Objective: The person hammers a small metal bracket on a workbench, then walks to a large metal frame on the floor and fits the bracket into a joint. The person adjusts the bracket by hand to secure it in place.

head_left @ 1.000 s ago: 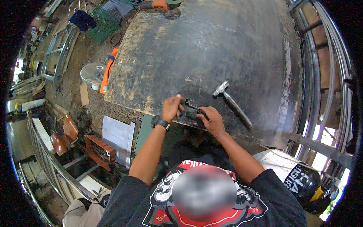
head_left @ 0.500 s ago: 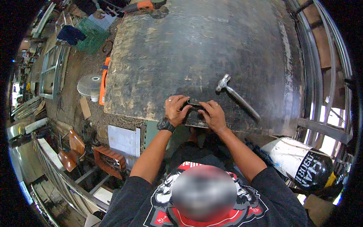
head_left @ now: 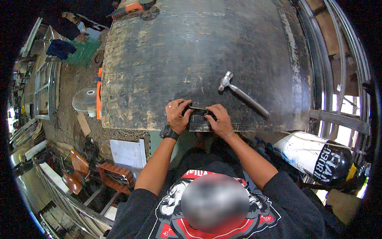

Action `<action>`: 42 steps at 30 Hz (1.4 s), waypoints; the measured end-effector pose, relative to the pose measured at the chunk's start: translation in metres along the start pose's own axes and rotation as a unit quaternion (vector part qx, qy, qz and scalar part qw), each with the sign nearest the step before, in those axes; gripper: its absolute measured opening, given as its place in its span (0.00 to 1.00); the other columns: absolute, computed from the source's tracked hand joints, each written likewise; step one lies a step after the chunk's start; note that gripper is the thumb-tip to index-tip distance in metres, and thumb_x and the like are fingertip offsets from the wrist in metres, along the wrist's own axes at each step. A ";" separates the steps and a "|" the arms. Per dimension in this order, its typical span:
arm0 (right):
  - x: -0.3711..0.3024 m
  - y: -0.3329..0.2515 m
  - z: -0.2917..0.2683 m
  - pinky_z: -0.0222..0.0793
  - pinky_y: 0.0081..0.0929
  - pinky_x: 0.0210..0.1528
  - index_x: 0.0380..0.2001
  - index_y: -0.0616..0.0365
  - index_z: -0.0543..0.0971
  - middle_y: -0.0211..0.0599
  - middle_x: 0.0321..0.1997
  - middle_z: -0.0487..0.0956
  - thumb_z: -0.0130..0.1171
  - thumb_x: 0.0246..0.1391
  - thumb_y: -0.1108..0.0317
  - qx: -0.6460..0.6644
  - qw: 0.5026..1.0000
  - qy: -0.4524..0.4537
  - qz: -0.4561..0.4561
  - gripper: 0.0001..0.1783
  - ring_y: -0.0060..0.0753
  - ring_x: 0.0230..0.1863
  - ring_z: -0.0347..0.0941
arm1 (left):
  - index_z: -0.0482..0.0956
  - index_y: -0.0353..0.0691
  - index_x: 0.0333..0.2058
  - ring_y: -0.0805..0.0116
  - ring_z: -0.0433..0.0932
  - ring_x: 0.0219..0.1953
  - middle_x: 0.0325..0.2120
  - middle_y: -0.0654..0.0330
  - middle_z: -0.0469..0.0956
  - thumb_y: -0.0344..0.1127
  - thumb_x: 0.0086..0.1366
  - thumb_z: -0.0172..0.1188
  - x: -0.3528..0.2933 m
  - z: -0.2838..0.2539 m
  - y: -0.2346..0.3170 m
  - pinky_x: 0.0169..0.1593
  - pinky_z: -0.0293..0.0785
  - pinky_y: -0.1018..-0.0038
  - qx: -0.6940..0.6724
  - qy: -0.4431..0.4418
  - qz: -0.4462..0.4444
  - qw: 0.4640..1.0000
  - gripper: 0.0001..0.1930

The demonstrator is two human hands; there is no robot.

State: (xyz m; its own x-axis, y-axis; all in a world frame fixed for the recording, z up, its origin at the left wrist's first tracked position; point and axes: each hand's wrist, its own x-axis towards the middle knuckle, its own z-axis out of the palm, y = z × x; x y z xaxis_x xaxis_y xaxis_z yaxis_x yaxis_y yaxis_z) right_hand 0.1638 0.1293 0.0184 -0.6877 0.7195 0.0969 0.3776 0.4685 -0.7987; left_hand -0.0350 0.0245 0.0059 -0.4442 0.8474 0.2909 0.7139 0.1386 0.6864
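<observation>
A small dark bent metal piece (head_left: 198, 112) with a thin bright edge is held level with the near edge of the worktable (head_left: 171, 63). My left hand (head_left: 177, 116) pinches its left end between thumb and fingers. At the other end, the fingers and thumb of my right hand (head_left: 220, 120) close on it. Fingers cover both ends, so its full shape is hidden. To the right of my hands, a ball-peen hammer (head_left: 247, 98) lies on the worn dark tabletop, its head pointing away and its handle slanting toward me.
An orange power tool (head_left: 131, 9) lies at the table's far left corner. A fan (head_left: 85, 100) stands on the ground to the left, near an orange bar (head_left: 99, 93). To the right are a black-and-white cylinder (head_left: 314, 156) and long metal profiles (head_left: 318, 55).
The whole view has shifted, so the table and hammer appear farther left. Both hands still grip the metal piece, and more of its bent edge shows between them.
</observation>
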 end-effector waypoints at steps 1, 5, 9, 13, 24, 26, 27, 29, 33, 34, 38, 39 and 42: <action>0.001 -0.001 -0.001 0.71 0.39 0.56 0.49 0.58 0.82 0.44 0.46 0.79 0.69 0.53 0.70 -0.001 1.000 0.000 0.003 0.18 0.49 0.52 0.76 | 0.86 0.47 0.48 0.54 0.77 0.50 0.45 0.58 0.81 0.34 0.55 0.73 0.000 0.000 0.000 0.55 0.67 0.58 0.004 -0.004 0.001 1.000 0.19; 0.001 0.004 -0.001 0.71 0.38 0.56 0.49 0.58 0.82 0.45 0.47 0.79 0.69 0.53 0.70 0.015 1.000 -0.001 -0.014 0.18 0.49 0.52 0.76 | 0.85 0.47 0.48 0.54 0.77 0.50 0.45 0.58 0.81 0.34 0.56 0.73 -0.001 0.001 -0.002 0.56 0.67 0.58 0.011 -0.011 0.000 1.000 0.19; 0.000 0.005 -0.002 0.71 0.38 0.57 0.48 0.59 0.82 0.45 0.47 0.79 0.69 0.53 0.69 0.019 1.000 -0.005 -0.002 0.18 0.49 0.52 0.76 | 0.85 0.47 0.47 0.53 0.76 0.51 0.46 0.58 0.81 0.34 0.56 0.73 -0.001 0.001 -0.001 0.56 0.67 0.57 0.019 -0.014 -0.007 1.000 0.18; 0.002 0.006 -0.002 0.72 0.38 0.56 0.48 0.60 0.82 0.46 0.47 0.80 0.70 0.53 0.68 0.018 1.000 -0.003 -0.015 0.19 0.50 0.51 0.77 | 0.85 0.47 0.47 0.53 0.76 0.52 0.47 0.57 0.80 0.33 0.55 0.72 -0.003 0.002 -0.003 0.56 0.66 0.56 0.022 -0.015 -0.014 1.000 0.18; 0.001 0.011 -0.001 0.74 0.39 0.53 0.48 0.61 0.82 0.48 0.47 0.80 0.71 0.53 0.68 0.021 0.999 0.006 -0.029 0.19 0.51 0.49 0.78 | 0.86 0.48 0.45 0.55 0.76 0.52 0.46 0.61 0.80 0.33 0.54 0.73 -0.004 0.003 -0.003 0.57 0.65 0.55 0.009 -0.013 -0.010 1.000 0.18; 0.001 0.010 -0.002 0.73 0.40 0.55 0.48 0.60 0.81 0.47 0.48 0.79 0.70 0.53 0.68 0.017 0.999 -0.004 -0.029 0.19 0.52 0.51 0.77 | 0.86 0.48 0.45 0.55 0.76 0.52 0.46 0.61 0.80 0.33 0.54 0.73 -0.004 0.003 -0.004 0.57 0.65 0.55 -0.005 -0.010 -0.006 1.000 0.18; 0.001 0.009 -0.003 0.72 0.41 0.56 0.49 0.59 0.81 0.47 0.48 0.79 0.70 0.53 0.68 0.021 0.999 -0.015 -0.025 0.20 0.52 0.53 0.76 | 0.86 0.49 0.45 0.55 0.76 0.52 0.46 0.61 0.80 0.33 0.54 0.74 -0.004 0.002 -0.004 0.57 0.65 0.55 0.002 -0.011 -0.009 1.000 0.18; 0.002 0.009 -0.004 0.71 0.42 0.58 0.50 0.58 0.80 0.47 0.49 0.79 0.69 0.54 0.68 0.029 0.999 -0.027 -0.018 0.20 0.52 0.54 0.75 | 0.87 0.49 0.46 0.55 0.76 0.52 0.46 0.61 0.80 0.33 0.54 0.74 -0.004 0.002 -0.001 0.57 0.65 0.55 0.016 -0.014 -0.013 1.000 0.18; 0.000 0.011 -0.003 0.71 0.42 0.59 0.50 0.59 0.80 0.48 0.49 0.79 0.69 0.54 0.68 0.035 0.999 -0.031 -0.005 0.20 0.54 0.54 0.75 | 0.87 0.50 0.45 0.56 0.76 0.51 0.45 0.62 0.80 0.33 0.54 0.74 -0.002 -0.001 0.001 0.56 0.66 0.56 0.007 -0.018 -0.014 1.000 0.18; 0.000 0.011 -0.003 0.71 0.42 0.59 0.50 0.59 0.80 0.48 0.49 0.79 0.69 0.54 0.68 0.034 0.999 -0.031 -0.001 0.20 0.54 0.54 0.75 | 0.87 0.50 0.45 0.56 0.76 0.51 0.45 0.62 0.80 0.33 0.54 0.74 -0.002 -0.001 0.002 0.56 0.66 0.56 0.011 -0.015 -0.012 1.000 0.18; 0.000 0.012 -0.004 0.72 0.42 0.58 0.50 0.59 0.80 0.49 0.50 0.78 0.69 0.54 0.68 0.032 0.999 -0.028 -0.007 0.20 0.54 0.53 0.75 | 0.87 0.50 0.45 0.56 0.76 0.50 0.45 0.63 0.81 0.34 0.54 0.74 -0.001 -0.002 0.003 0.55 0.66 0.56 0.016 -0.011 -0.005 1.000 0.18; 0.000 0.011 -0.004 0.72 0.42 0.58 0.50 0.60 0.80 0.49 0.49 0.78 0.69 0.54 0.68 0.034 0.999 -0.029 -0.008 0.20 0.54 0.53 0.75 | 0.87 0.50 0.45 0.56 0.76 0.50 0.45 0.63 0.81 0.34 0.54 0.74 -0.001 -0.001 0.002 0.55 0.66 0.56 0.013 -0.009 -0.005 1.000 0.18; 0.000 0.011 -0.004 0.72 0.43 0.58 0.49 0.61 0.80 0.49 0.49 0.78 0.69 0.54 0.68 0.046 0.998 -0.028 -0.011 0.20 0.54 0.53 0.75 | 0.87 0.51 0.45 0.56 0.76 0.50 0.45 0.63 0.81 0.34 0.54 0.74 -0.001 0.000 0.001 0.55 0.66 0.55 0.013 -0.008 -0.007 1.000 0.17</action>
State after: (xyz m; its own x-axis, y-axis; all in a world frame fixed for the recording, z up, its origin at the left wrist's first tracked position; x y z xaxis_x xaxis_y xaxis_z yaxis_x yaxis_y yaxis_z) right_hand 0.1704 0.1365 0.0117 -0.7294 0.6788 0.0845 0.3046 0.4330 -0.8484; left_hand -0.0338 0.0235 0.0069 -0.4450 0.8535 0.2711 0.7217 0.1625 0.6728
